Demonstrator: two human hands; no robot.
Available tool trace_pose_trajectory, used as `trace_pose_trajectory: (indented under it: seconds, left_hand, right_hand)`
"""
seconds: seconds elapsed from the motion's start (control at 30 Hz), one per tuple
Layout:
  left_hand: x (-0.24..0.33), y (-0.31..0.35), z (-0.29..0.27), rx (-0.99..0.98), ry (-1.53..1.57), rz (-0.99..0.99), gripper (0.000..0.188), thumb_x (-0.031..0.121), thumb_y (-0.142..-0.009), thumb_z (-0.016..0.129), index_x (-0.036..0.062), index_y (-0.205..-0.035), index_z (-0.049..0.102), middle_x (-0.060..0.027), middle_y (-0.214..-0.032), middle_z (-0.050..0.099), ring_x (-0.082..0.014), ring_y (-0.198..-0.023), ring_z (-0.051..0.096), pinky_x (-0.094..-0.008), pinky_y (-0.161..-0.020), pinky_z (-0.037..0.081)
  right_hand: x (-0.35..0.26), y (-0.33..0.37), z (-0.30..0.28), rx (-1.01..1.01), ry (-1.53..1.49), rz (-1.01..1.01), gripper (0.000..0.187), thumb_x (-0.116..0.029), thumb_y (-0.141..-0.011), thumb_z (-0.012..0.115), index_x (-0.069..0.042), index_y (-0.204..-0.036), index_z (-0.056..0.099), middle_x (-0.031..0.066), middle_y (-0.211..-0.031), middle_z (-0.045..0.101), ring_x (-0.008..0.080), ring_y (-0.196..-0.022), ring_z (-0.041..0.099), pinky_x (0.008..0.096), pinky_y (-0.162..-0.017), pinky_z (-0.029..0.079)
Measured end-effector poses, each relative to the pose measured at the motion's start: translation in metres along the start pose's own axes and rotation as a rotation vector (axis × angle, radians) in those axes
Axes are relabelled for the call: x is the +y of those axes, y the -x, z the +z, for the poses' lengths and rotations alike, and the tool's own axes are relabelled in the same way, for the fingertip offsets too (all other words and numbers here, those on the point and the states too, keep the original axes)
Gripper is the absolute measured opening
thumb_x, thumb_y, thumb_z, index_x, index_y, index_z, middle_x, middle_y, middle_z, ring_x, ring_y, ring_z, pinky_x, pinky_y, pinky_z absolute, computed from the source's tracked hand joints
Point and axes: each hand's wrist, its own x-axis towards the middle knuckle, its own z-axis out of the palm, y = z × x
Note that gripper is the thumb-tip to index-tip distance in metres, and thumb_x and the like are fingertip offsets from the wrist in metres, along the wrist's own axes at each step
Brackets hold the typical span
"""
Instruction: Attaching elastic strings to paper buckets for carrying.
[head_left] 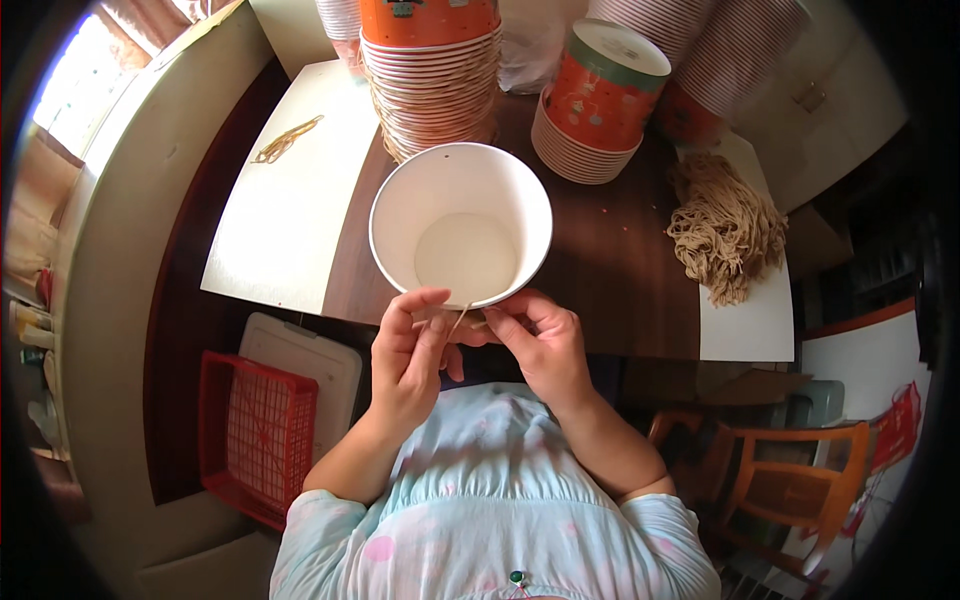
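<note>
Two hands: left hand [405,350] has thumb beside the thin cord [460,320], index raised; right hand [550,350] touches the rim, fingers partly hidden. Whether either clamps anything, I cannot tell.
Cord: may slip if pinched loosely.
White bucket [465,225]: mouth upward, at the table's [620,290] near edge; could tip if unsupported.
Forearms: elbows bent outward, hands converging.

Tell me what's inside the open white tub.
The tub shows its round bottom, far wall and a small hole near the top. Its near inner wall is mostly hidden; the left hand covers some rim there.
</note>
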Motion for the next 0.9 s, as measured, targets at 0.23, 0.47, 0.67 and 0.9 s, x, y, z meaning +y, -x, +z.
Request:
trace_pose_trajectory:
  seconds: [0.23, 0.47, 0.67, 0.9]
  left_hand:
    - [-0.020, 0.006, 0.005, 0.132, -0.172, 0.250, 0.019, -0.002, -0.094, 0.050, 0.0044, -0.109, 0.040, -0.0135, -0.089, 0.067, -0.0064, -0.063, 0.057, -0.0174, -0.052, 0.044]
    - [-0.015, -0.033, 0.004, 0.044, -0.164, 0.124, 0.017, 0.001, -0.094, 0.052, -0.0016, -0.111, 0.050, -0.0095, -0.090, 0.066, -0.0081, -0.075, 0.062, -0.0184, -0.061, 0.050]
    - [-0.015, -0.050, -0.003, -0.130, 0.311, -0.374, 0.017, 0.009, -0.098, 0.048, -0.0012, -0.107, 0.057, -0.0057, -0.087, 0.065, -0.0090, -0.071, 0.061, -0.0210, -0.059, 0.048]
    - [-0.024, -0.037, -0.003, -0.192, 0.224, -0.476, 0.023, 0.010, -0.096, 0.050, 0.0007, -0.116, 0.058, -0.0022, -0.082, 0.061, -0.0066, -0.060, 0.054, -0.0198, -0.052, 0.042]
  right_hand:
    - [-0.004, 0.000, 0.005, 0.024, -0.020, 0.042, 0.009, -0.006, -0.088, 0.063, 0.002, -0.088, 0.066, 0.0072, -0.082, 0.066, 0.0133, -0.079, 0.064, 0.0267, -0.069, 0.051]
    - [-0.006, -0.002, -0.003, -0.002, 0.532, -0.261, 0.007, -0.005, -0.084, 0.065, 0.002, -0.085, 0.065, 0.0109, -0.081, 0.065, 0.0218, -0.072, 0.064, 0.0298, -0.065, 0.049]
    - [0.000, -0.004, -0.019, -0.023, 0.675, -0.361, 0.007, -0.001, -0.083, 0.064, 0.003, -0.088, 0.067, 0.0092, -0.085, 0.065, 0.0153, -0.071, 0.062, 0.0264, -0.064, 0.049]
    - [0.007, -0.002, -0.025, 0.034, 0.638, -0.207, 0.010, -0.002, -0.085, 0.064, 0.004, -0.091, 0.067, 0.0081, -0.084, 0.065, 0.0137, -0.071, 0.061, 0.0254, -0.064, 0.049]
